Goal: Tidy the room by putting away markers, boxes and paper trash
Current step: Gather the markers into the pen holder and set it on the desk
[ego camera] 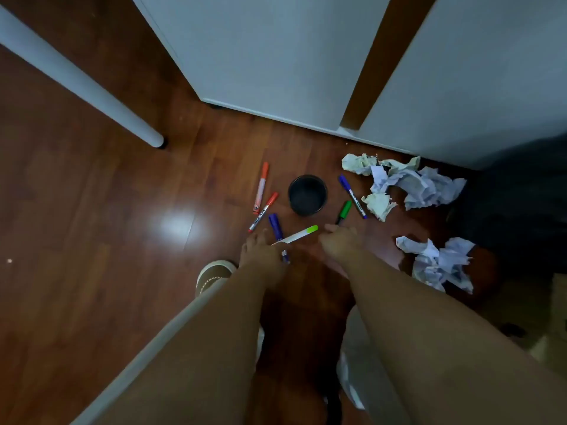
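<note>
While my left hand [260, 251] reaches down to the wooden floor [92, 225], its fingers pinch the white barrel of a marker with a lime-green cap [299, 236], which angles up and to the right with the cap end free. I see a blue marker [277, 230] lying partly under that hand, its lower end poking out beside the knuckles. My right hand [339, 239] hovers close by, fingers loosely curled; motion blur keeps me from telling whether it touches anything, though its fingertips sit just beside the dark end of a green marker [344, 211].

Between and beyond the two hands stands a small black cup [307, 195], upright, with its mouth open to the camera. Left of the cup lie two orange markers [261, 188], near each other and roughly parallel. Right of the cup, another blue marker [352, 196] lies slanted, its lower end near a crumpled scrap.

Crumpled paper [408, 184] is heaped along the base of a white cabinet [276, 56], and a second wad [437, 262] lies nearer to me on the right. A white table leg [76, 78] slants down at the left, and a brown shoe [211, 276] shows beneath my left forearm.
</note>
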{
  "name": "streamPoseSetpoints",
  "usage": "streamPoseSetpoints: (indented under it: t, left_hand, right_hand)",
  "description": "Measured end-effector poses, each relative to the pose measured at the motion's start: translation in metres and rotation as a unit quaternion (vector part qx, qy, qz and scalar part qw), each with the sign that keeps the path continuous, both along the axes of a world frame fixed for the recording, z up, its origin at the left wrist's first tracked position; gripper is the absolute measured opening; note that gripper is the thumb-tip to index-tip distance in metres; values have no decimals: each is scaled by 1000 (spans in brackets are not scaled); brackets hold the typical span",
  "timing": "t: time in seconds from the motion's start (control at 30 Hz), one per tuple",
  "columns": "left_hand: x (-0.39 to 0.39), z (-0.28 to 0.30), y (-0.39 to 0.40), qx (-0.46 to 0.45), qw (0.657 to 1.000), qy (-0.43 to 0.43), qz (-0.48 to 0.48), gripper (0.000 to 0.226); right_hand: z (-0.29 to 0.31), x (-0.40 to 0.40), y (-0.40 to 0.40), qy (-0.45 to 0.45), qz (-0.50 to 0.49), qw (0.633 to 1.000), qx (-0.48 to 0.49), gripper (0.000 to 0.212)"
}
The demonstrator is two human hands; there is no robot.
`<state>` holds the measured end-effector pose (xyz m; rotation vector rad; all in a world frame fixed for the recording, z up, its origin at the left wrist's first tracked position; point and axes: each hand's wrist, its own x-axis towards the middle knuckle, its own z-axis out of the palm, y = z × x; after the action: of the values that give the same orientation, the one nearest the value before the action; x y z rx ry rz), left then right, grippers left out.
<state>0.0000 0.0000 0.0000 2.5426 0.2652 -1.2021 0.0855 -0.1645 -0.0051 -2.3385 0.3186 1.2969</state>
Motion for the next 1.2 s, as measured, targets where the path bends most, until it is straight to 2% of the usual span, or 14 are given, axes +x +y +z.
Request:
streamPoseSetpoints:
  t: [0.13,0.23,0.37,0.57,0.7,0.77,0.87,0.9,0.97,1.0,1.07,1.13,1.17,1.2]
  left_hand:
    - [10,-23,-3,-10,998,52,36,41]
    - [11,-36,-11,-13,998,64,16,40]
    - [10,-51,-5,-22,998,62,-22,38]
    - [14,-39,3,-78,996,2,29,24]
    - [2,-15,7,-139,976,-23,164,19]
    - [-6,-3,9,-174,955,-16,239,10]
    - [-12,15,8,-238,904,-43,353,20]
    - [-11,20,5,-252,891,-56,373,21]
    - [-2,27,-2,-284,861,-86,412,28]
    - [3,27,-5,-298,839,-97,444,30]
    - [18,32,-12,-331,773,-100,533,25]
    - [33,39,-16,-363,711,-96,594,23]
    - [41,43,-18,-373,700,-101,601,22]
    - [48,47,-19,-372,703,-107,596,21]
  right_hand:
    - [-31,16,-1,20,-91,995,18,49]
    - [-55,24,-3,34,-44,998,5,45]
    - [-66,23,3,29,-7,999,-31,54]
    - [-57,19,-3,-49,-24,996,-73,40]
    - [-35,26,-13,-47,19,996,-78,43]
    - [-31,30,-17,-47,-2,997,-62,56]
    - [-26,34,-16,-35,-69,997,-13,64]
    - [-23,36,-13,-42,-87,995,7,60]
    - [-13,42,-9,-71,-111,990,45,37]
    - [-11,44,-5,-86,-126,986,64,24]
    - [1,48,-3,-121,-182,970,106,11]
    - [14,52,-1,-147,-267,942,143,17]
    - [20,54,0,-153,-304,926,164,23]
    - [26,57,2,-161,-326,913,186,27]
